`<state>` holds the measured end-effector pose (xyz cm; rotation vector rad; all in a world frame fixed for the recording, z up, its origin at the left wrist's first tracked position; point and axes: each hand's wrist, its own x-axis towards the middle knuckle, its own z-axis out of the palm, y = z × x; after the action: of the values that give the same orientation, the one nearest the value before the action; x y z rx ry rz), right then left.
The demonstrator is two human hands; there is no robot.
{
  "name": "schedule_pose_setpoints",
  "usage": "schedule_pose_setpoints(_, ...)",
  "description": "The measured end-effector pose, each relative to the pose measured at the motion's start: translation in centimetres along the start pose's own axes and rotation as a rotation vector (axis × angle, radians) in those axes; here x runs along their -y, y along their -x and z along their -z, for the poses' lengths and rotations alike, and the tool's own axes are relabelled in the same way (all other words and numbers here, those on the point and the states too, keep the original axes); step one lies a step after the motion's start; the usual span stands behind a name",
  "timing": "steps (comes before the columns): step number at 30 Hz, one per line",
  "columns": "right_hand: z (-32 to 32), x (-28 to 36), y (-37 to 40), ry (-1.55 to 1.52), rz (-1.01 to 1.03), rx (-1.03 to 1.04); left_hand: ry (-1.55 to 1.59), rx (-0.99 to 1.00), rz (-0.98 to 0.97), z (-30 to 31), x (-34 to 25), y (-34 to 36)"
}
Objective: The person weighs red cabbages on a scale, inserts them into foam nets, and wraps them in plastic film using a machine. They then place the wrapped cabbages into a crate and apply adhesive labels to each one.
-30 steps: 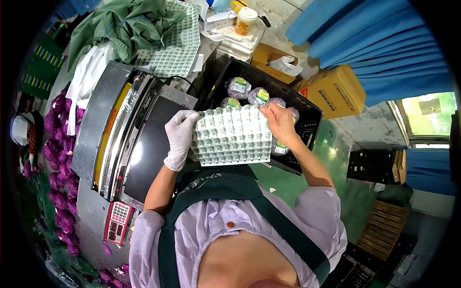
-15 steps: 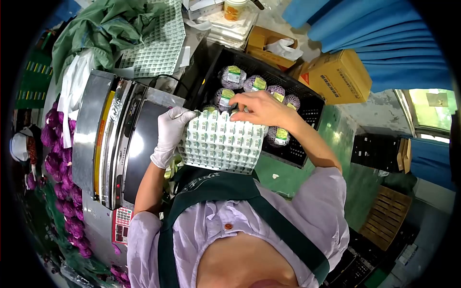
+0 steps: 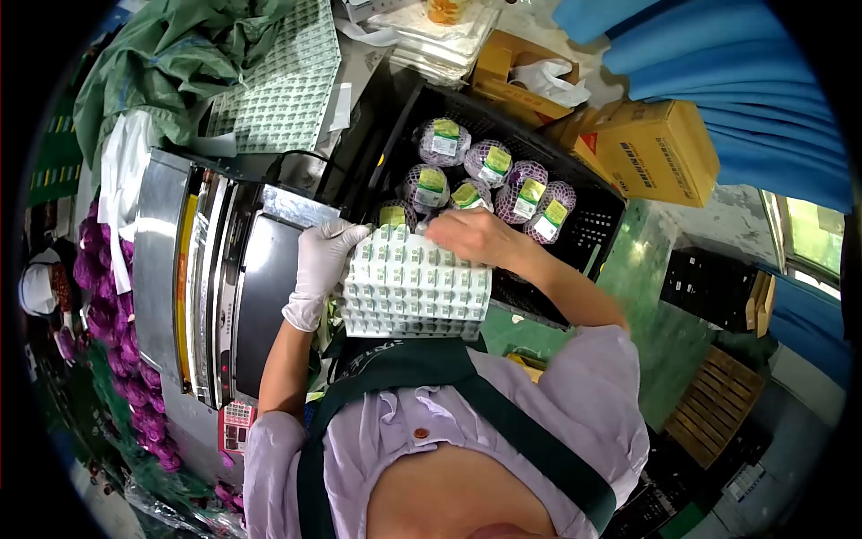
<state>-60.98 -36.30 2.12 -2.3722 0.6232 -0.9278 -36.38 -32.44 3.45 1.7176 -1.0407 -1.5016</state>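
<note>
In the head view my left hand (image 3: 325,265), in a white glove, pinches the upper left corner of a sheet of labels (image 3: 413,289). The sheet carries rows of small green-and-white stickers and hangs in front of my apron. My bare right hand (image 3: 476,238) is at the sheet's top edge, its fingers pinched together on a label there; the fingertips are slightly blurred. Just beyond, a black crate (image 3: 575,256) holds several purple cabbages (image 3: 521,193) in white net sleeves. Green-and-white labels show on their tops.
To my left stands a wrapping machine (image 3: 269,296) with a red-and-white keypad (image 3: 236,426). Unwrapped purple cabbages (image 3: 121,332) lie beyond it. More label sheets (image 3: 278,99) lie beside green cloth (image 3: 171,72). Cardboard boxes (image 3: 660,153) stand behind the crate.
My right hand has moved down to the sheet's top edge, its fingers now pinched closer. My left hand keeps its hold. The view has shifted slightly, showing more cabbages in the crate.
</note>
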Motion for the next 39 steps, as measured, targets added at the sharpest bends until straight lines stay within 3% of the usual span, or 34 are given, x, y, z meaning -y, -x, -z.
schedule_pose_setpoints(1,-0.4,-1.3,0.3,-0.005,-0.005,0.001,-0.033,-0.043,0.026,-0.1,0.5,-0.4)
schedule_pose_setpoints(3,-1.1,-4.2,1.0,-0.018,-0.249,-0.273,-0.091,-0.126,0.116,0.2,0.5,-0.7)
schedule_pose_setpoints(5,-1.0,-7.8,1.6,-0.087,-0.721,-0.363,-0.085,-0.151,0.235,0.6,0.4,-0.8)
schedule_pose_setpoints(7,-3.0,-14.8,4.4,-0.175,-0.990,-0.443,-0.134,-0.109,0.094,1.1,1.6,-0.9)
schedule_pose_setpoints(8,-4.1,-17.3,5.2,-0.180,-0.995,-0.440,-0.156,-0.106,0.118,1.0,1.3,-0.8)
schedule_pose_setpoints(10,-5.9,-21.4,6.3,-0.580,-1.281,-0.549,-0.209,-0.082,0.124,0.9,0.8,-0.7)
schedule_pose_setpoints(12,-7.8,-24.4,6.5,-0.469,-1.293,-0.515,-0.153,-0.084,0.149,0.7,1.8,-0.8)
schedule_pose_setpoints(13,-8.7,-25.8,6.4,-0.352,-1.294,-0.483,-0.150,-0.089,0.180,0.5,2.0,-0.9)
schedule_pose_setpoints(14,-9.6,-26.9,6.4,0.003,-1.213,-0.387,-0.105,-0.092,0.294,0.2,1.3,-0.8)
schedule_pose_setpoints(15,-10.2,-27.4,6.9,0.003,-1.225,-0.390,-0.117,-0.084,0.250,0.1,2.0,-0.9)
schedule_pose_setpoints(17,-10.1,-27.6,7.4,0.398,-1.266,-0.131,-0.104,-0.070,0.230,-0.3,1.6,-1.0)
schedule_pose_setpoints(19,-8.3,-26.4,7.9,0.381,-1.356,-0.074,-0.117,-0.061,0.191,-0.3,2.3,-1.2)
schedule_pose_setpoints(22,-5.8,-23.1,10.8,0.228,-1.298,-0.339,-0.130,-0.046,0.132,-0.2,2.8,-1.6)
schedule_pose_setpoints(25,-5.4,-22.9,16.8,-0.006,-1.354,-0.588,-0.139,-0.020,0.102,-0.6,2.5,-1.8)
schedule_pose_setpoints(27,-4.4,-21.6,17.3,0.001,-1.439,-0.647,-0.147,0.008,0.081,-0.9,2.3,-1.9)
schedule_pose_setpoints(29,-5.0,-22.0,18.3,0.010,-1.439,-0.661,-0.161,0.022,0.082,-1.3,2.1,-1.8)
schedule_pose_setpoints(31,-6.3,-22.7,18.6,0.049,-1.286,-0.706,-0.175,0.034,0.085,-1.7,1.9,-1.7)
schedule_pose_setpoints(33,-6.3,-22.4,17.0,0.267,-1.252,-0.635,-0.210,0.043,0.129,-2.1,1.7,-1.7)
schedule_pose_setpoints(36,-4.7,-21.5,15.6,0.423,-1.501,-0.364,-0.264,0.057,0.095,-2.5,1.7,-1.6)
schedule_pose_setpoints(39,-4.3,-21.6,18.5,0.440,-1.575,-0.527,-0.321,0.068,0.041,-2.9,1.3,-1.4)
